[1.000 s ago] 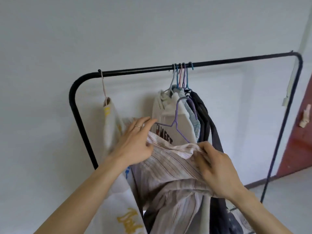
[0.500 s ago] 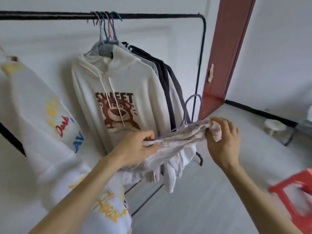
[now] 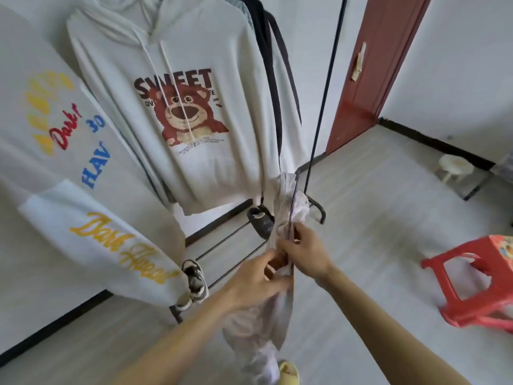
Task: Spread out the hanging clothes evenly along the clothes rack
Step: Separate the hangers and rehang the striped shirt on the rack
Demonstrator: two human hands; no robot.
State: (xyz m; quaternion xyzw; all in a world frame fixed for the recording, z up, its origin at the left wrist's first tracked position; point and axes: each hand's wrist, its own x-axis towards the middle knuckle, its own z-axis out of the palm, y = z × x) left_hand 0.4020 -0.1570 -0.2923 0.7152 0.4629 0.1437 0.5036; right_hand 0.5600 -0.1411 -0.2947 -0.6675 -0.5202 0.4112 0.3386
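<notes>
Item in hand: striped shirt on purple hanger, lower centre, clamped by left hand and right hand, off the rack upright; bear hoodie and dark garments bunched upper centre, spreading apparently unfinished.

Walls are plain white, w/ a dark baseboard along the bottom at the right side. Floor is light grey, looks like planks, lit by soft daylight; no lamp in view. A red-brown door frame stands at the right, approx. in the corner of the room. A red plastic stool stands on the floor at the right edge. Farther back, near the baseboard, a small white round stool, a bit blurred.
</notes>
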